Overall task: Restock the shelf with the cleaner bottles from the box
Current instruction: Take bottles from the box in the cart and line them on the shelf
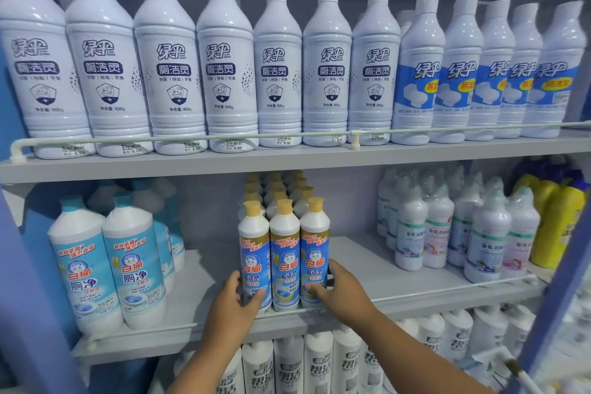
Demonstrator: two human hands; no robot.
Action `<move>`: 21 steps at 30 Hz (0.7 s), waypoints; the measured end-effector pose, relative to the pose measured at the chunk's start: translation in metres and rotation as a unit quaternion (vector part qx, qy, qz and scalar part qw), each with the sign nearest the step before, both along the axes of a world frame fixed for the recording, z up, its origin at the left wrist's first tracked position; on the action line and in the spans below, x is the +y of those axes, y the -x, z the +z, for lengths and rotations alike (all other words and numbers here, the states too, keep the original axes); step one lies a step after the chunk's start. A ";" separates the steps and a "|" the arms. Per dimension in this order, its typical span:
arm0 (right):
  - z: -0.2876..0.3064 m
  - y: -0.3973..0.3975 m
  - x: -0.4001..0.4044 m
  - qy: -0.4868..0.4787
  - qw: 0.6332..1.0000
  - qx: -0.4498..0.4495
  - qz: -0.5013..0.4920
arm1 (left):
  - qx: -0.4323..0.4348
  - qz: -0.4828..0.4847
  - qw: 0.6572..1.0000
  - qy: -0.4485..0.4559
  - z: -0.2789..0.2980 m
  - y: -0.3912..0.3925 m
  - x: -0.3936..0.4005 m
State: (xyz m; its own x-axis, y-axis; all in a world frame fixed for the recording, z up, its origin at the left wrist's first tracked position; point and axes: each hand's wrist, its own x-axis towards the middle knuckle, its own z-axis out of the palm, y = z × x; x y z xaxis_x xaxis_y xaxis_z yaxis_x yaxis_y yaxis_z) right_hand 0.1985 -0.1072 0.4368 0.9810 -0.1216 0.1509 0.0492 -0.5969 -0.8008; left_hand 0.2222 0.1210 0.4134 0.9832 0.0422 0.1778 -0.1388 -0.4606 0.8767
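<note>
Currently both hands are on the front row of three yellow-capped cleaner bottles (284, 254) standing upright on the middle shelf (415, 269), just behind its rail. Left hand (232, 304) wraps the base of the left bottle (255, 253), thumb across the front; right hand (343, 289) curls round the right bottle (315, 249), thumb on the label. More yellow-capped bottles queue behind them.

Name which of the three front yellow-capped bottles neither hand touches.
The middle bottle: the left hand holds the left bottle, the right hand the right bottle.
</note>
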 end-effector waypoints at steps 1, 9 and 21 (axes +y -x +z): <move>0.001 0.002 0.001 0.012 1.000 0.004 -0.004 | 0.001 -0.004 1.000 -0.005 -0.001 0.001 0.001; 0.001 0.020 0.006 0.165 0.984 0.050 -0.042 | -0.031 0.019 0.986 -0.161 0.007 0.015 0.007; -0.031 0.102 -0.036 0.352 0.935 0.043 0.015 | -0.036 0.007 0.938 -0.345 -0.018 0.096 -0.021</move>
